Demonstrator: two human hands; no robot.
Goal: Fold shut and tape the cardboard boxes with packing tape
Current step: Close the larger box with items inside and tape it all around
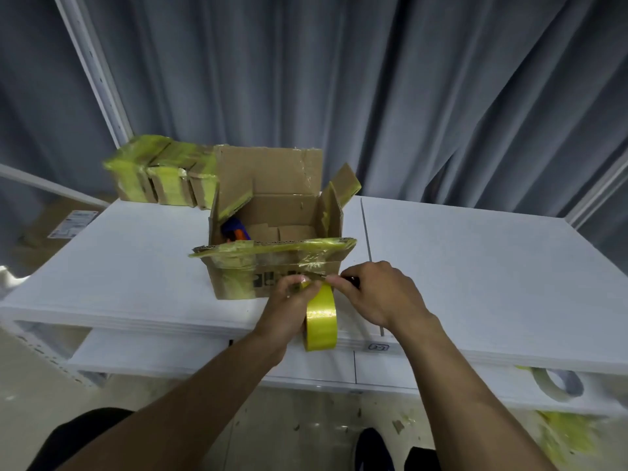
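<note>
Taped boxes [159, 175]: clustered at the far left corner of the white bench [475, 266], wrapped in yellow-green tape, just behind the open box's left side.
Cardboard box [272, 212]: stood mid-bench near the front edge, top open; rear flap upright, right flap tilted outward, front flap folded out over the front wall under yellow tape and crinkled clear film.
Blue and orange thing [235, 231]: lay inside the box against its left wall, partly hidden by a flap; what it was could not be told.
Left grip [292, 300]: clenched on the tape roll, fingers curled round its upper part, thumb on the tape at the top, close before the box's front wall.
Tape roll [321, 321]: yellow, upright on edge between the two hands, its top just beside the box's front wall, its lower part crossing the bench's front edge.
Right grip [377, 297]: fingers curled round a dark tool, thumb and forefinger meeting the left thumb at the top of the roll.
Dark tool [351, 281]: only a black end showed past the knuckles.
Second roll [557, 384]: pale, lay on the shelf under the bench's right end.
</note>
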